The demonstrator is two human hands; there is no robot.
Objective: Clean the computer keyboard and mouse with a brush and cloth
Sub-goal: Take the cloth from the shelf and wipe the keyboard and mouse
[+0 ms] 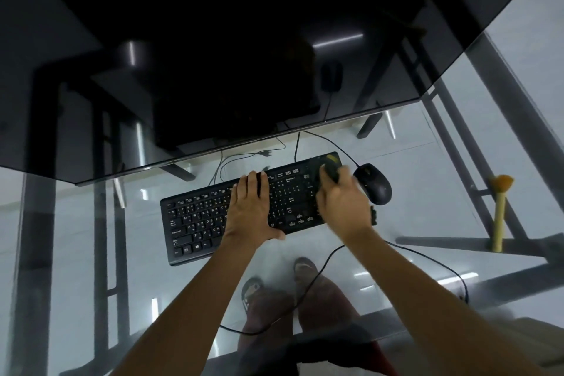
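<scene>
While left hand (251, 208) presses keyboard (195, 223) | long axis rises rightward

A home computer desk is being shown here, pretty clearly: a black keyboard (244, 211) and wired mouse (374, 183) are being kept on a glass-topped table (427, 217), with a dark monitor (213, 55) being stood just beyond them and pale floor tiles being seen through the glass.
</scene>
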